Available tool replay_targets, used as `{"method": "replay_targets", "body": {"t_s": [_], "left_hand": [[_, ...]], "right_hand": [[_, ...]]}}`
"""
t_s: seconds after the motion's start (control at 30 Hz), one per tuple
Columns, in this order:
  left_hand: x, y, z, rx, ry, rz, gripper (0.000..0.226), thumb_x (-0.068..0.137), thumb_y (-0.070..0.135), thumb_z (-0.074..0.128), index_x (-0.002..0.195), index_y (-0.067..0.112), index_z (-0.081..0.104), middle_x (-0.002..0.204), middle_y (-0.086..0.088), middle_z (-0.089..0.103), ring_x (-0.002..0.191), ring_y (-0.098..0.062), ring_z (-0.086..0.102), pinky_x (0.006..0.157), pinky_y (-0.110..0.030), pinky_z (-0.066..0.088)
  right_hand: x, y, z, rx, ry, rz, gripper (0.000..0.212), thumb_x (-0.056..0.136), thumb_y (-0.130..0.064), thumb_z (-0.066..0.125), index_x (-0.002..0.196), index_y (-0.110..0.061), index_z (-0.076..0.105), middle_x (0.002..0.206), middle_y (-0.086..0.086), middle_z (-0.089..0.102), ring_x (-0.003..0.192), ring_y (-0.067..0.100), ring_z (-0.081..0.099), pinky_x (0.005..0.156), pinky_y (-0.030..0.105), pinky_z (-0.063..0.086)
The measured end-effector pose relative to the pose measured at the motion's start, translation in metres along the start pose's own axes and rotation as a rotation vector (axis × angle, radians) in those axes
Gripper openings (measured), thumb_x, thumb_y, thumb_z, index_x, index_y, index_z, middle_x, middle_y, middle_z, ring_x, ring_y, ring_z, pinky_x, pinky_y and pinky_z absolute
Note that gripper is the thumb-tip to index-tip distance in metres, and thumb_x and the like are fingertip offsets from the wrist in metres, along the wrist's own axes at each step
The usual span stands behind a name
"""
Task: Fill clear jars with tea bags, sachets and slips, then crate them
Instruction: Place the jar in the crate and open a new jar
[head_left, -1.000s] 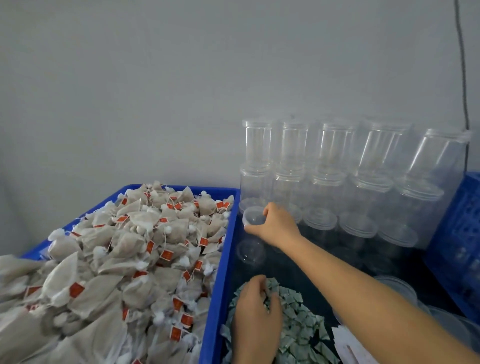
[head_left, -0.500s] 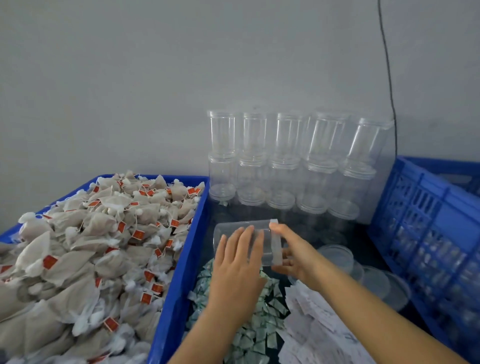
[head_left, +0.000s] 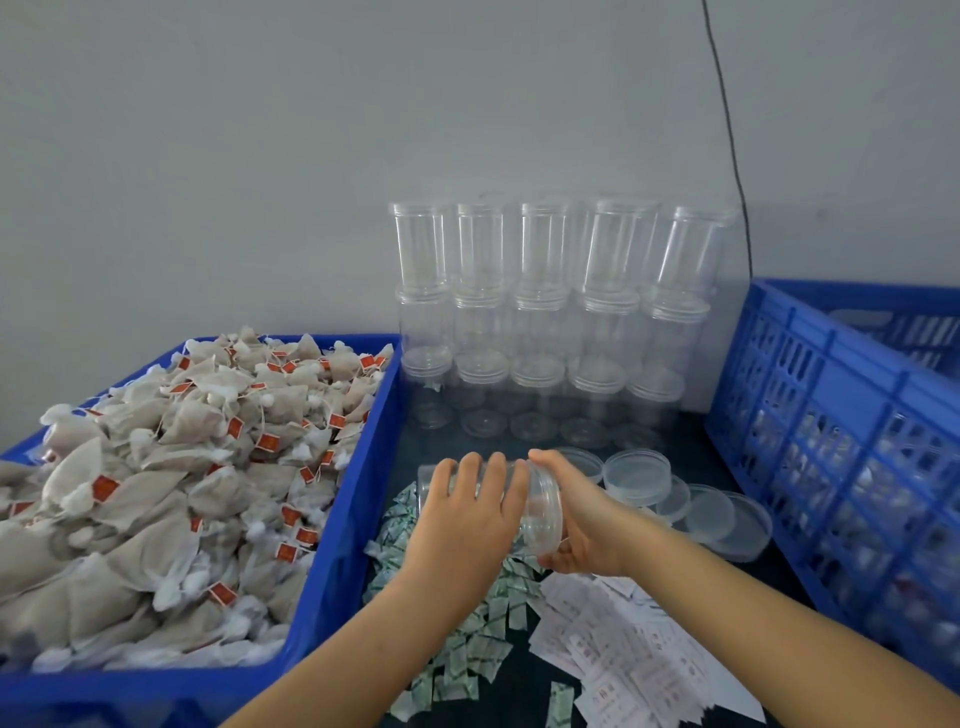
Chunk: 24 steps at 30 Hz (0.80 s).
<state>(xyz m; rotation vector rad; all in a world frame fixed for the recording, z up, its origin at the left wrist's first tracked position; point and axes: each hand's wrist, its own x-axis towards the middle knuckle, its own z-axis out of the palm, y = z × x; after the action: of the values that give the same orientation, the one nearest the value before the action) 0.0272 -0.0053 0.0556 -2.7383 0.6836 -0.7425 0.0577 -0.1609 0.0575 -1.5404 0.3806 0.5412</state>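
- Slips (head_left: 639, 670) and sachets (head_left: 457, 660) lie nearest, loose on the dark table just under both wrists.
- The jar (head_left: 537, 512) lies on its side above them, long axis left to right, lid end to the right.
- The left hand (head_left: 467, 525) wraps over the jar body from above, fingers curled round it.
- The right hand (head_left: 582, 514) grips the lid end, thumb on top; likely unscrewing.
- Tea bags (head_left: 171, 483) fill the crate (head_left: 332, 561) left of the hands, nearer the left hand.
- Loose lids (head_left: 696, 501) lie just beyond, right.
- Stacked empty jars (head_left: 550, 312) stand farthest, by the wall.
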Motion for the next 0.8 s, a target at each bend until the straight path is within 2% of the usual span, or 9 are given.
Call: {"method": "replay_targets", "body": {"t_s": [0.07,0.2,0.33,0.43,0.53,0.67,0.73,0.8], "left_hand": [[0.000,0.001,-0.002,0.011,0.009,0.001,0.079,0.041,0.028,0.089,0.114,0.010,0.068,0.106,-0.011,0.068,0.092,-0.030,0.066,0.077,-0.043,0.055],[0.001,0.006,-0.004,-0.001,0.033,-0.009,0.070,0.042,0.028,0.088,0.108,0.011,0.071,0.100,-0.008,0.070,0.086,-0.027,0.068,0.072,-0.039,0.056],[0.000,0.009,-0.001,-0.008,0.049,-0.020,0.068,0.040,0.026,0.087,0.104,0.009,0.073,0.098,-0.007,0.071,0.084,-0.026,0.069,0.070,-0.038,0.056],[-0.001,0.011,0.002,-0.028,0.025,-0.045,0.075,0.034,0.027,0.089,0.105,0.007,0.073,0.097,-0.008,0.071,0.085,-0.026,0.069,0.071,-0.039,0.057],[-0.001,0.012,0.004,-0.057,0.008,-0.043,0.078,0.031,0.026,0.090,0.104,0.005,0.072,0.096,-0.009,0.071,0.085,-0.027,0.069,0.071,-0.040,0.057],[-0.001,0.013,0.006,-0.111,-0.074,-0.055,0.084,0.029,0.025,0.090,0.108,0.005,0.070,0.099,-0.011,0.070,0.088,-0.028,0.068,0.073,-0.043,0.057],[0.000,0.013,0.010,-0.141,-0.139,-0.058,0.094,0.045,0.034,0.087,0.129,0.005,0.054,0.120,-0.012,0.060,0.108,-0.029,0.059,0.090,-0.046,0.049],[0.002,0.012,0.020,-0.306,-0.221,-0.126,0.099,0.068,0.047,0.071,0.146,0.010,0.023,0.142,-0.005,0.039,0.130,-0.025,0.038,0.108,-0.042,0.033]], "right_hand": [[0.000,0.002,0.002,0.009,0.031,-0.018,0.067,0.087,-0.070,0.050,0.107,-0.008,0.067,0.087,0.010,0.059,0.063,0.017,0.057,0.049,0.024,0.050],[0.002,0.007,0.001,-0.011,0.066,-0.071,0.071,0.088,-0.070,0.048,0.117,-0.009,0.068,0.097,0.012,0.065,0.076,0.019,0.060,0.057,0.027,0.052],[0.002,0.011,0.000,-0.058,0.096,-0.091,0.067,0.089,-0.072,0.045,0.115,-0.014,0.067,0.110,0.015,0.070,0.082,0.021,0.063,0.061,0.029,0.054],[0.001,0.012,-0.001,-0.096,0.099,-0.098,0.066,0.090,-0.072,0.041,0.112,-0.015,0.066,0.104,0.013,0.071,0.082,0.020,0.067,0.061,0.028,0.055],[0.002,0.014,-0.002,-0.138,0.107,-0.108,0.070,0.090,-0.074,0.039,0.120,-0.016,0.063,0.106,0.015,0.070,0.084,0.022,0.068,0.063,0.028,0.055],[0.002,0.019,-0.004,-0.159,0.114,-0.109,0.068,0.090,-0.074,0.039,0.121,-0.018,0.062,0.093,0.013,0.071,0.071,0.018,0.068,0.052,0.022,0.052],[0.002,0.019,-0.004,-0.195,0.118,-0.126,0.068,0.091,-0.074,0.039,0.120,-0.017,0.063,0.093,0.011,0.072,0.073,0.017,0.068,0.054,0.023,0.053],[0.007,0.020,-0.005,-0.421,0.167,-0.255,0.066,0.094,-0.068,0.038,0.118,-0.013,0.066,0.095,0.002,0.071,0.082,0.014,0.065,0.067,0.026,0.053]]}}
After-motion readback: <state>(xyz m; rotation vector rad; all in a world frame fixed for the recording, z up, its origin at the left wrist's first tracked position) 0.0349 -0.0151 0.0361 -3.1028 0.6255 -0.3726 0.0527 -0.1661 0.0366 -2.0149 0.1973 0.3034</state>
